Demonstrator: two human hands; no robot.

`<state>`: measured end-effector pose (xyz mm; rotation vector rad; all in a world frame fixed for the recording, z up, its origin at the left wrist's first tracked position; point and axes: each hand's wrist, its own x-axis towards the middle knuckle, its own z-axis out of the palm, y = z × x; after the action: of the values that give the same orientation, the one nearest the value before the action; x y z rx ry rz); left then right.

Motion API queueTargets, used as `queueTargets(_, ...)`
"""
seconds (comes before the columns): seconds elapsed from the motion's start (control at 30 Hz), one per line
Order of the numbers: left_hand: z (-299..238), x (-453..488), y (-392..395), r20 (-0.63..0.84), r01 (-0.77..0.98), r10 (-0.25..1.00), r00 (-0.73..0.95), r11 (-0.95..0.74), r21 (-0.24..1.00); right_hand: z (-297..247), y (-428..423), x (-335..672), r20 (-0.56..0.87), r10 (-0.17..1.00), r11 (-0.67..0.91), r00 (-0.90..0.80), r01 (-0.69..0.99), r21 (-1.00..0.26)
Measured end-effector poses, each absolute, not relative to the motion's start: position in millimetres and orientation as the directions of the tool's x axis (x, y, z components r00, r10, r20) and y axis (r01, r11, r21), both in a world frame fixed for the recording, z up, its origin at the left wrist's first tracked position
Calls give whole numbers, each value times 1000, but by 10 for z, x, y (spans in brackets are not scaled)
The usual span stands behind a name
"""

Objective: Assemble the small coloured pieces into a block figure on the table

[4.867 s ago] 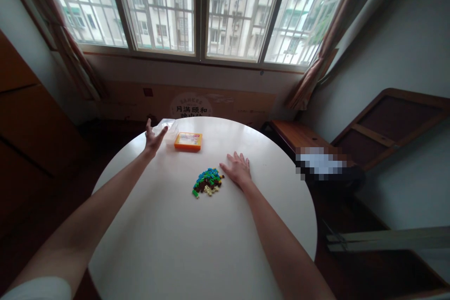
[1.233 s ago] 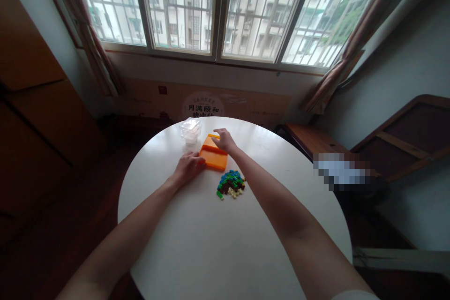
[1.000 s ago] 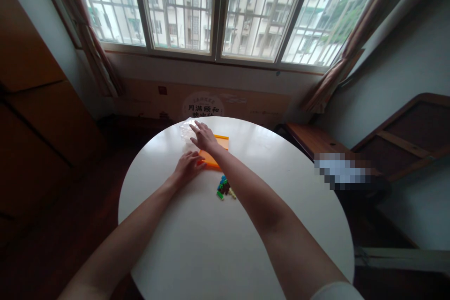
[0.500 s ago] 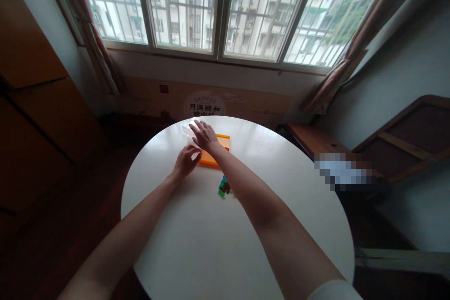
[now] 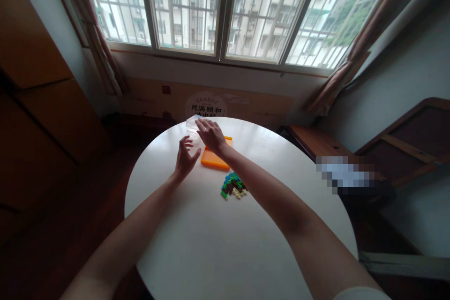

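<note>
A round white table (image 5: 211, 243) holds an orange flat box (image 5: 215, 160), a clear plastic container (image 5: 191, 124) at the far edge, and a small pile of coloured bricks (image 5: 232, 186). My right hand (image 5: 211, 135) reaches across over the orange box and grips the clear container, lifted slightly. My left hand (image 5: 185, 157) hovers just left of the orange box, fingers spread and curved, holding nothing. The bricks lie beside my right forearm.
A barred window (image 5: 225, 9) with curtains fills the far wall. A cardboard panel (image 5: 211, 101) leans below it. Wooden furniture stands at the left (image 5: 38, 117), and a wooden bench (image 5: 309, 138) and frame at the right.
My left hand let go of the orange box and lifted with fingers spread. My right hand moved from the box's far edge to the clear container and took hold of it.
</note>
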<state>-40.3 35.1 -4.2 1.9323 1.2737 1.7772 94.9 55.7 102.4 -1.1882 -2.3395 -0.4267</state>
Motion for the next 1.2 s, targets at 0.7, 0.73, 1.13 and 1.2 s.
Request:
queueTargets(0.7,197,-298,152,405,-66,914,-24,-406,912,849,70,1596,469,602,796,-646,528,-296)
queueTargets(0.73,192,-299,150,399,-73,917,-16,-399,914,848,61,1605,446,597,800,-666,536,-271)
queueTargets(1.13,166,-309,143,396,-85,917,38,-392,916,798,-68,1500,408,650,730,-641,675,-103)
queueTargets(1.2,186,-313,127,396,-83,917,44,-392,916,779,-29,1516,465,701,676,-541,713,-189)
